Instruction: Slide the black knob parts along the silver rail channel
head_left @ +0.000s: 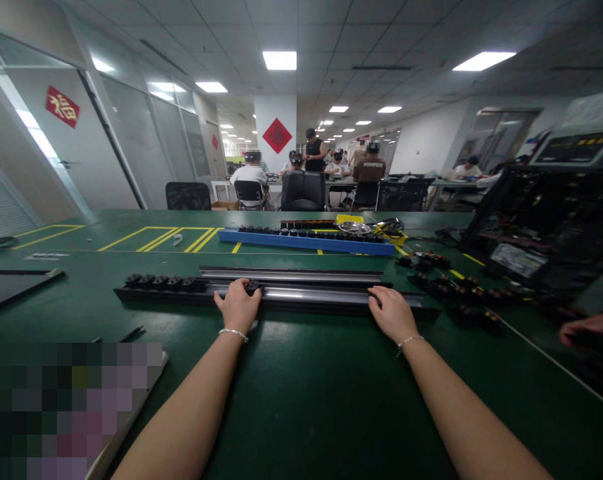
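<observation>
A long black rail [311, 295] with a shiny metal channel lies crosswise on the green table before me. Several small black round parts [164, 283] sit in a row at its left end. My left hand [238, 307] is closed on another small black round part [253, 286], at the rail just right of that row. Toward the right end, my right hand [394, 313] grips the rail, its fingertips over the far edge. A second similar rail [291, 274] lies right behind the first. Both palms' undersides are hidden.
Behind the rails stands a blue strip [306, 243] holding black parts, with a yellow tray [350, 219] beyond. Loose black parts [461, 290] are scattered at right, near a dark open-framed machine [546, 213]. Another person's hand [589, 330] is at the right edge. A pixelated object [81, 407] lies front left.
</observation>
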The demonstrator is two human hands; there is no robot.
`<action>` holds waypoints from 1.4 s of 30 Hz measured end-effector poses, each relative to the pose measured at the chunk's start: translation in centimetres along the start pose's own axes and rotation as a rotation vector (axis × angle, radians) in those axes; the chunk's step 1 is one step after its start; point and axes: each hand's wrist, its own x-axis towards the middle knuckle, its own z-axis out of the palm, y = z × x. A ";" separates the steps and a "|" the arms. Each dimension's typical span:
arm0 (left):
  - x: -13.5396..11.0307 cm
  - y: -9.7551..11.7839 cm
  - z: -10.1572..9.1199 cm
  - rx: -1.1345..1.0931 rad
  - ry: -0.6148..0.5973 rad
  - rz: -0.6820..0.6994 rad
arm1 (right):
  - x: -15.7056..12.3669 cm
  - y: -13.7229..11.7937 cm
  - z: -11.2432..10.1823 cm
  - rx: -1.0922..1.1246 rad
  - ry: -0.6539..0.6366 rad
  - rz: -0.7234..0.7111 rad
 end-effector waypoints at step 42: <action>0.0 0.3 -0.3 -0.068 -0.083 0.162 | 0.1 -0.2 -0.2 -0.014 -0.030 0.009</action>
